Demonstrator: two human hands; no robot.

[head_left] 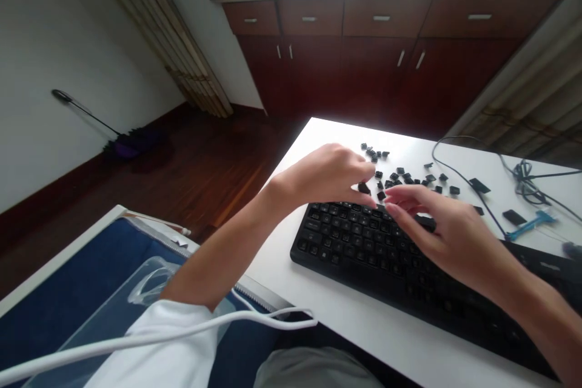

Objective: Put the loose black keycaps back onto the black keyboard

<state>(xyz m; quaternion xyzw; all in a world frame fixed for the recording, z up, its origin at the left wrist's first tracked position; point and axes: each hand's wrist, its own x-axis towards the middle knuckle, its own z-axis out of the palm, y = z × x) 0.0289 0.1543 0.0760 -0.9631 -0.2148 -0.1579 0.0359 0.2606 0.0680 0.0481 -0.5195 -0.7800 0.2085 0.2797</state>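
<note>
One black keyboard (354, 236) lies on the white tabletop (313, 139), its long axis running crosswise and slanting from the left end toward the near right. Many loose black keycaps (400, 170) are scattered just beyond its far edge. The relation that counts is here: the keyboard stretches below and to the right of the left hand (334, 174), while the right hand (448, 230) is over its middle and hides part of the keys, so the right hand is nearer to most of it. The left hand is at the far edge by the left end, thumb and fingers parted around a dark keycap; I cannot tell whether it is gripped or lying behind. The right hand has thumb and forefinger brought near each other, beside another keycap between the two hands; whether it pinches anything, I cannot tell. Farther right are a blue tool (530, 224) and a bundled cable (522, 171); beyond the tabletop, red-brown cabinets (377, 73) stand under a window
</note>
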